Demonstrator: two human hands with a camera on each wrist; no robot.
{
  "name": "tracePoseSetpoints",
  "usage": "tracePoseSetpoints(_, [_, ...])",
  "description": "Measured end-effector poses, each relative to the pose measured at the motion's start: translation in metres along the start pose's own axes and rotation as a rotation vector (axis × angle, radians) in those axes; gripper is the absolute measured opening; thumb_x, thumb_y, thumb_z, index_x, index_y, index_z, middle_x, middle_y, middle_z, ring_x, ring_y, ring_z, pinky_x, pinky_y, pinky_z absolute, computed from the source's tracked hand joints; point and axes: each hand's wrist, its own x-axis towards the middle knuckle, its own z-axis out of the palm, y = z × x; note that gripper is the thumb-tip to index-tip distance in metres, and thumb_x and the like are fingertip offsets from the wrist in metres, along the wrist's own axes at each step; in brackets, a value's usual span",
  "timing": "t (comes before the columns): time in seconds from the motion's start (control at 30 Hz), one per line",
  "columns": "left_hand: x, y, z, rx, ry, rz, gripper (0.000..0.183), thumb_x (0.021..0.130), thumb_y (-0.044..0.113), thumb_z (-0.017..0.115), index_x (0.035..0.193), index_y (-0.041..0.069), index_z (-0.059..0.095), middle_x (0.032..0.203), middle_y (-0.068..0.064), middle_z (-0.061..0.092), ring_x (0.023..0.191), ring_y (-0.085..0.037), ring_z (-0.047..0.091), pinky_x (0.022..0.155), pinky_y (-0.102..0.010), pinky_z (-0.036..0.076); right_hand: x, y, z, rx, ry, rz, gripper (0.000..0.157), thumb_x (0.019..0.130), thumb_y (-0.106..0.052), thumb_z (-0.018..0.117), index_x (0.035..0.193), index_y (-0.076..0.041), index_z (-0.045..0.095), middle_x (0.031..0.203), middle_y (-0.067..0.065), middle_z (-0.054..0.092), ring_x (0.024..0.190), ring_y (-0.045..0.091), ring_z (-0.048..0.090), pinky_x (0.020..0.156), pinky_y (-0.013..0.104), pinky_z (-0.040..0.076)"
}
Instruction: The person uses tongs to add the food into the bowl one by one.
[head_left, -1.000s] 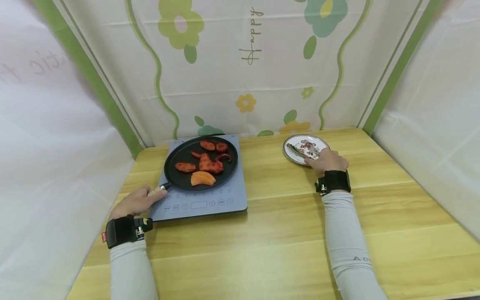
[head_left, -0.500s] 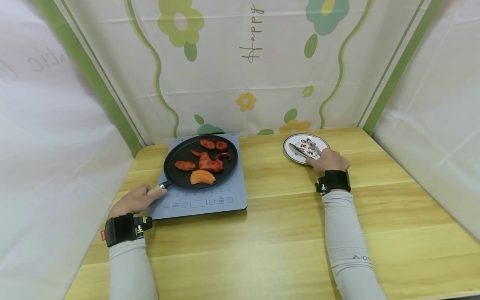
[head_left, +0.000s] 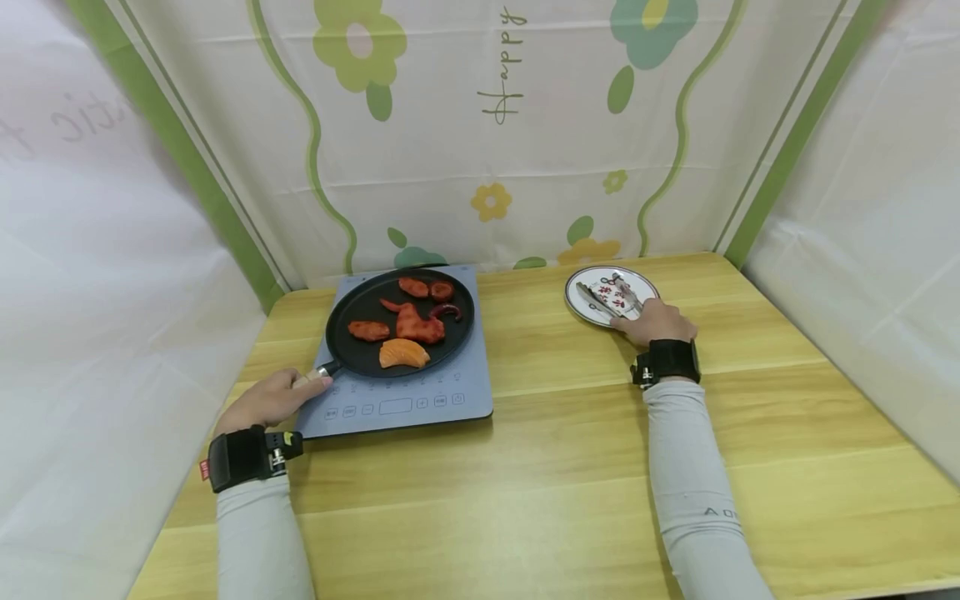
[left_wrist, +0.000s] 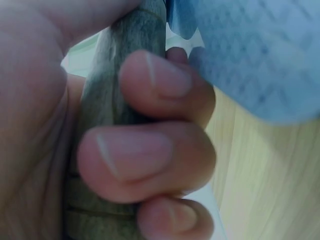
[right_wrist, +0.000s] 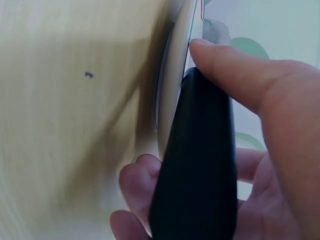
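In the head view my left hand [head_left: 270, 397] grips the handle of a round black frying pan [head_left: 356, 358]. The left wrist view shows fingers curled round that greyish wooden-looking handle [left_wrist: 102, 95]. Several pieces of food lie in the pan, among them an orange salmon slice [head_left: 403, 353] and a reddish chicken wing [head_left: 420, 325]. My right hand [head_left: 656, 322] holds tongs [head_left: 597, 297] at a patterned white plate [head_left: 576, 310], their slim metal arms spread over it. In the right wrist view, a black handle [right_wrist: 200, 160] lies between thumb and fingers, with the thumb tip at the plate's rim.
The pan rests on a grey-blue induction cooker [head_left: 480, 387] with touch buttons along its front. A wood-grain table [head_left: 540, 475] bears everything. White flowered cloth [head_left: 435, 150] stands behind the table, and plain white cloth [head_left: 877, 250] closes in the sides.
The tongs over the plate have turned slightly, so their left arm looks narrower and darker. Both hands, the pan and the plate have stayed almost in place.
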Motion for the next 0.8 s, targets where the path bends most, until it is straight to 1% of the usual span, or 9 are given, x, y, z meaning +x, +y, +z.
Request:
tracePoseSetpoints(0.1, [0.001, -0.001, 0.000, 0.002, -0.003, -0.005, 0.061, 0.089, 0.064, 0.051, 0.086, 0.004, 0.044, 0.071, -0.005, 0.040, 0.058, -0.019, 0.040, 0.052, -0.033, 0.033, 0.001, 0.001, 0.000, 0.017, -0.008, 0.004, 0.075, 0.083, -0.067, 0.055, 0.115, 0.001, 0.048, 0.113, 0.028, 0.050, 0.101, 0.044, 0.050, 0.076, 0.056, 0.037])
tracePoseSetpoints(0.27, [0.001, -0.003, -0.003, 0.006, -0.014, -0.014, 0.062, 0.088, 0.065, 0.051, 0.085, 0.004, 0.043, 0.070, -0.005, 0.041, 0.058, -0.019, 0.041, 0.053, -0.032, 0.034, -0.002, 0.002, -0.002, 0.060, -0.029, -0.012, 0.073, 0.084, -0.067, 0.055, 0.111, 0.001, 0.047, 0.108, 0.026, 0.051, 0.096, 0.040, 0.051, 0.072, 0.051, 0.040])
tracePoseSetpoints(0.4, [-0.004, -0.002, -0.005, 0.007, -0.019, -0.025, 0.061, 0.088, 0.065, 0.051, 0.084, 0.005, 0.043, 0.069, -0.005, 0.044, 0.059, -0.019, 0.043, 0.054, -0.033, 0.034, -0.009, -0.003, -0.006, 0.104, -0.041, -0.039, 0.074, 0.085, -0.066, 0.054, 0.113, 0.002, 0.046, 0.107, 0.024, 0.050, 0.094, 0.038, 0.051, 0.072, 0.049, 0.041])
tracePoseSetpoints(0.53, [-0.007, 0.000, -0.008, -0.001, -0.014, -0.007, 0.058, 0.089, 0.062, 0.052, 0.079, 0.006, 0.041, 0.063, -0.003, 0.044, 0.055, -0.018, 0.043, 0.053, -0.032, 0.035, -0.010, -0.005, -0.009, 0.133, -0.055, -0.064, 0.074, 0.085, -0.065, 0.053, 0.115, 0.002, 0.044, 0.107, 0.022, 0.050, 0.095, 0.038, 0.050, 0.073, 0.049, 0.040])
tracePoseSetpoints(0.63, [-0.007, 0.000, -0.009, 0.001, -0.007, 0.006, 0.057, 0.090, 0.061, 0.052, 0.078, 0.006, 0.041, 0.062, -0.003, 0.044, 0.054, -0.018, 0.043, 0.052, -0.032, 0.035, -0.009, -0.005, -0.010, 0.140, -0.063, -0.078, 0.076, 0.086, -0.065, 0.053, 0.119, 0.003, 0.043, 0.110, 0.024, 0.050, 0.098, 0.040, 0.050, 0.074, 0.050, 0.041])
tracePoseSetpoints(0.73, [-0.007, -0.001, -0.010, -0.004, -0.009, 0.010, 0.057, 0.091, 0.061, 0.051, 0.081, 0.006, 0.042, 0.063, -0.002, 0.043, 0.055, -0.018, 0.044, 0.052, -0.033, 0.035, -0.009, -0.005, -0.010, 0.141, -0.074, -0.089, 0.079, 0.087, -0.064, 0.052, 0.123, 0.006, 0.041, 0.113, 0.026, 0.049, 0.101, 0.042, 0.050, 0.075, 0.051, 0.041])
tracePoseSetpoints(0.8, [-0.007, -0.001, -0.011, -0.019, -0.009, 0.013, 0.058, 0.091, 0.061, 0.051, 0.079, 0.005, 0.043, 0.062, -0.002, 0.042, 0.054, -0.018, 0.042, 0.052, -0.033, 0.035, -0.009, -0.006, -0.011, 0.142, -0.081, -0.091, 0.081, 0.087, -0.064, 0.052, 0.125, 0.006, 0.039, 0.115, 0.027, 0.048, 0.103, 0.043, 0.049, 0.077, 0.051, 0.041])
